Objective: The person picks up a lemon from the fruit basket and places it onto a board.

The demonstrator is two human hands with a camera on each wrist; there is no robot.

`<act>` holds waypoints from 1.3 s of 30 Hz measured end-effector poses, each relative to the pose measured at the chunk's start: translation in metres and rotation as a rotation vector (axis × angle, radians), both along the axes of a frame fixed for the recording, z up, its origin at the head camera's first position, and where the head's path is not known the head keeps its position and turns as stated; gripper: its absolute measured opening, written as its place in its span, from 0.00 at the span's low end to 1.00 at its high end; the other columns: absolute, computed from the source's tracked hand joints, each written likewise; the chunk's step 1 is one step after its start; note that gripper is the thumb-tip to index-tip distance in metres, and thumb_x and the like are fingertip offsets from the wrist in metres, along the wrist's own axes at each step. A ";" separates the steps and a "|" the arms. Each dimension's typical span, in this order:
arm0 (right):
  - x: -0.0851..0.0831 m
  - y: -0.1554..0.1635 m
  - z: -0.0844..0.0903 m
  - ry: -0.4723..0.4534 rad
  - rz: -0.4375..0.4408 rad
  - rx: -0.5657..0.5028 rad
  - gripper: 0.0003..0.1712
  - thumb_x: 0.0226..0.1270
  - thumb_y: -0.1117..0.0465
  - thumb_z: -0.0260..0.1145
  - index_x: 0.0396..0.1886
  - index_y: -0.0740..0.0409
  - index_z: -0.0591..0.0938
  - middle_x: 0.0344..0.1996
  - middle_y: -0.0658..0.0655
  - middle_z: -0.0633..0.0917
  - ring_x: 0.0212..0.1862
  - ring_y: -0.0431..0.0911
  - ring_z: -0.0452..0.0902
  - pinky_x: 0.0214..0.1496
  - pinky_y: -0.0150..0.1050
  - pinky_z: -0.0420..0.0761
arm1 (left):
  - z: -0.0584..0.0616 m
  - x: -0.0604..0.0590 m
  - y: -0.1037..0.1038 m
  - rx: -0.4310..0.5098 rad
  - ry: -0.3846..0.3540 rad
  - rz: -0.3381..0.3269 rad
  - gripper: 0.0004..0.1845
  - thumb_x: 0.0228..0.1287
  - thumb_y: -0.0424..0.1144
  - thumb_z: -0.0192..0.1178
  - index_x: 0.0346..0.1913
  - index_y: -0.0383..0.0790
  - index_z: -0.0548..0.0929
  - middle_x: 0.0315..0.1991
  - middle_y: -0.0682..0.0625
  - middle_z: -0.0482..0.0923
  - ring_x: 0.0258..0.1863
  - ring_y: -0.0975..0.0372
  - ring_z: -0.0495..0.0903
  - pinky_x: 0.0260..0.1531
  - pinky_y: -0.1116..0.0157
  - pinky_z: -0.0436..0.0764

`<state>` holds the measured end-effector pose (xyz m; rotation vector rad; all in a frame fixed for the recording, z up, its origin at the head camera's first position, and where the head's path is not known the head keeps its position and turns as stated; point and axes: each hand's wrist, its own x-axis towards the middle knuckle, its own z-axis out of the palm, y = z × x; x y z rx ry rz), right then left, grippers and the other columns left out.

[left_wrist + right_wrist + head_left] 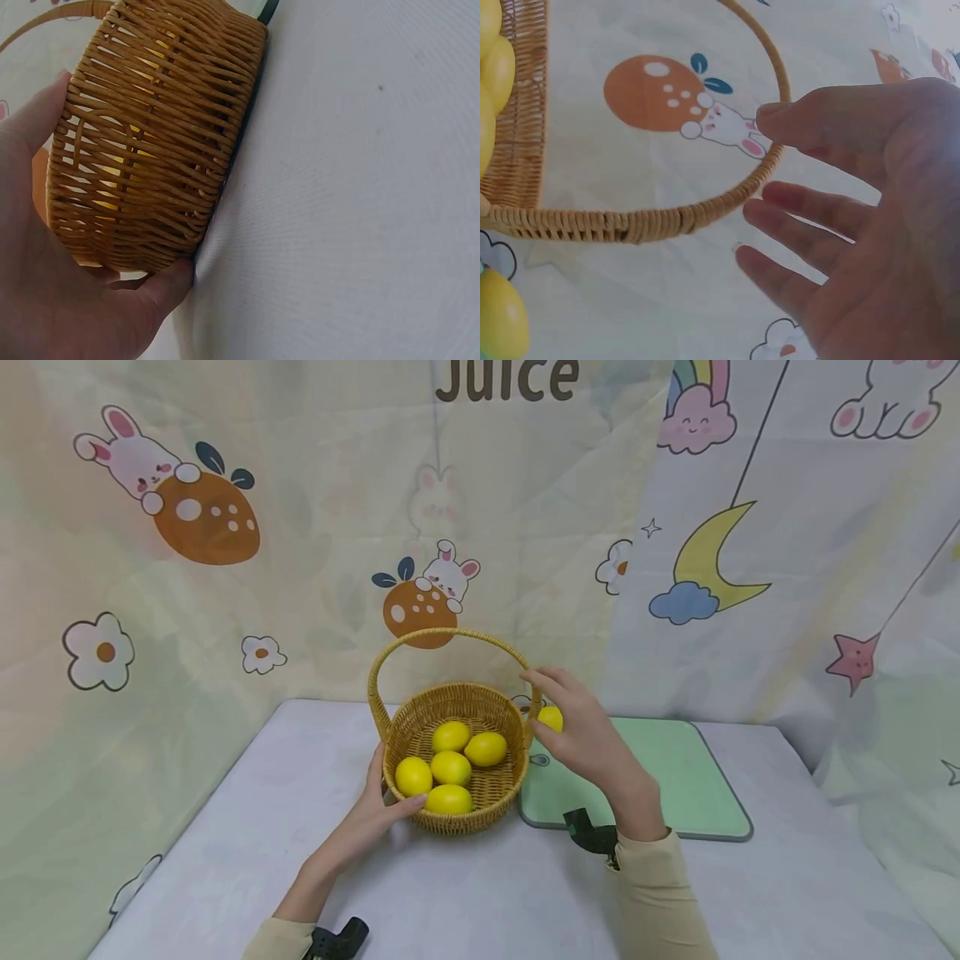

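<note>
A round wicker basket [491,802] with an upright arched handle [457,632] is on the table, with several yellow lemons [452,736] inside. My left hand [378,802] holds its left side, the thumb over the front rim. In the left wrist view, that hand [82,292] spans the woven wall from rim to base. My right hand [585,731] is at the handle's right side. Seen from the right wrist, the thumb of this hand [870,202] overlaps the handle [652,223], while the other fingers are spread and loosely extended. Any firm hold there is not visible.
A light green cutting board [637,777] with a grey edge lies right of the basket. Another lemon [551,718] shows behind the right hand, near the board's back left. The white-covered table [480,893] ends at a cartoon-printed cloth backdrop [315,527].
</note>
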<state>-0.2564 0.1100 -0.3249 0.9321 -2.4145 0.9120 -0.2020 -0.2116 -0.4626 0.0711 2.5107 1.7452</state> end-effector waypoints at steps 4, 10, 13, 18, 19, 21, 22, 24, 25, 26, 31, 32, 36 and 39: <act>-0.001 -0.005 -0.003 0.054 -0.012 0.003 0.32 0.62 0.69 0.68 0.67 0.52 0.76 0.64 0.54 0.76 0.62 0.50 0.74 0.61 0.49 0.80 | 0.000 0.000 0.000 -0.005 -0.007 0.004 0.58 0.62 0.57 0.66 0.74 0.76 0.26 0.81 0.54 0.27 0.81 0.49 0.32 0.71 0.30 0.41; 0.000 -0.016 -0.007 0.064 0.003 0.051 0.30 0.62 0.67 0.69 0.66 0.52 0.77 0.62 0.53 0.78 0.55 0.49 0.76 0.57 0.46 0.81 | 0.001 0.001 0.000 -0.001 -0.016 0.009 0.59 0.61 0.57 0.66 0.74 0.76 0.26 0.81 0.54 0.27 0.81 0.49 0.32 0.71 0.31 0.41; -0.001 -0.025 -0.012 0.035 0.025 0.095 0.32 0.63 0.66 0.70 0.67 0.51 0.76 0.62 0.52 0.78 0.58 0.49 0.76 0.59 0.46 0.81 | 0.001 0.001 0.000 0.001 -0.017 0.009 0.59 0.62 0.57 0.66 0.74 0.76 0.26 0.81 0.54 0.27 0.81 0.49 0.32 0.72 0.31 0.40; -0.004 -0.040 -0.023 -0.076 0.035 0.172 0.34 0.63 0.64 0.70 0.69 0.49 0.74 0.66 0.52 0.76 0.66 0.50 0.73 0.63 0.48 0.79 | 0.001 0.001 0.000 0.001 -0.019 0.005 0.59 0.62 0.58 0.66 0.74 0.75 0.25 0.81 0.54 0.27 0.81 0.49 0.31 0.72 0.32 0.39; -0.005 -0.043 -0.027 -0.097 0.030 0.192 0.34 0.63 0.63 0.70 0.70 0.49 0.73 0.67 0.53 0.75 0.66 0.50 0.73 0.63 0.48 0.80 | 0.001 0.001 0.000 0.002 -0.017 0.004 0.59 0.61 0.58 0.66 0.74 0.75 0.25 0.81 0.54 0.27 0.81 0.49 0.31 0.72 0.31 0.40; -0.008 -0.049 -0.035 -0.141 0.029 0.226 0.34 0.64 0.63 0.69 0.70 0.48 0.73 0.68 0.53 0.74 0.67 0.51 0.73 0.61 0.48 0.81 | 0.001 0.000 0.000 0.003 -0.013 0.004 0.59 0.61 0.57 0.66 0.74 0.75 0.26 0.81 0.54 0.27 0.81 0.49 0.32 0.72 0.31 0.40; -0.010 -0.051 -0.039 -0.159 0.028 0.241 0.33 0.64 0.63 0.68 0.70 0.48 0.73 0.67 0.53 0.74 0.66 0.51 0.74 0.60 0.48 0.81 | 0.001 0.000 0.000 0.004 -0.010 0.003 0.59 0.61 0.57 0.66 0.74 0.76 0.26 0.81 0.54 0.27 0.81 0.49 0.32 0.72 0.31 0.40; -0.014 -0.057 -0.049 -0.192 0.026 0.264 0.34 0.64 0.63 0.68 0.70 0.47 0.73 0.68 0.54 0.74 0.65 0.51 0.74 0.61 0.48 0.80 | 0.001 0.000 0.000 0.005 -0.005 0.002 0.58 0.62 0.57 0.66 0.74 0.76 0.26 0.81 0.54 0.27 0.81 0.48 0.33 0.71 0.31 0.41; -0.016 -0.059 -0.054 -0.202 0.025 0.274 0.34 0.64 0.63 0.67 0.70 0.47 0.73 0.69 0.55 0.73 0.66 0.52 0.73 0.62 0.49 0.80 | 0.000 0.000 -0.001 0.005 -0.004 0.002 0.58 0.62 0.57 0.66 0.74 0.76 0.26 0.81 0.54 0.27 0.81 0.48 0.33 0.71 0.31 0.42; -0.018 -0.062 -0.059 -0.221 0.031 0.274 0.34 0.64 0.63 0.67 0.70 0.48 0.73 0.69 0.56 0.73 0.67 0.53 0.72 0.63 0.50 0.79 | 0.000 0.000 -0.001 0.005 -0.003 0.002 0.58 0.62 0.57 0.66 0.74 0.76 0.26 0.81 0.55 0.27 0.81 0.48 0.33 0.71 0.31 0.42; -0.025 -0.070 -0.079 -0.243 0.037 0.324 0.33 0.65 0.63 0.67 0.71 0.50 0.72 0.72 0.60 0.69 0.73 0.56 0.65 0.70 0.53 0.73 | -0.001 -0.001 -0.001 0.001 -0.001 0.006 0.58 0.62 0.57 0.66 0.74 0.77 0.26 0.81 0.55 0.27 0.81 0.47 0.34 0.71 0.30 0.43; -0.026 -0.071 -0.082 -0.241 0.031 0.339 0.33 0.65 0.63 0.67 0.71 0.49 0.72 0.73 0.59 0.68 0.74 0.55 0.63 0.70 0.53 0.73 | -0.002 -0.001 -0.001 0.001 -0.001 0.005 0.58 0.62 0.57 0.66 0.74 0.77 0.26 0.81 0.55 0.27 0.81 0.47 0.34 0.71 0.30 0.43; -0.028 -0.073 -0.089 -0.226 -0.005 0.376 0.35 0.64 0.65 0.66 0.72 0.50 0.71 0.74 0.59 0.66 0.76 0.54 0.60 0.70 0.53 0.72 | -0.002 -0.002 0.000 0.006 0.003 0.005 0.58 0.62 0.57 0.66 0.74 0.76 0.26 0.81 0.54 0.27 0.81 0.48 0.33 0.72 0.31 0.42; -0.030 -0.076 -0.091 -0.239 -0.040 0.388 0.37 0.63 0.67 0.65 0.72 0.51 0.70 0.74 0.59 0.66 0.76 0.55 0.59 0.70 0.53 0.72 | -0.001 -0.002 -0.001 0.008 0.004 0.006 0.58 0.62 0.56 0.66 0.74 0.76 0.26 0.81 0.54 0.27 0.81 0.48 0.33 0.72 0.31 0.42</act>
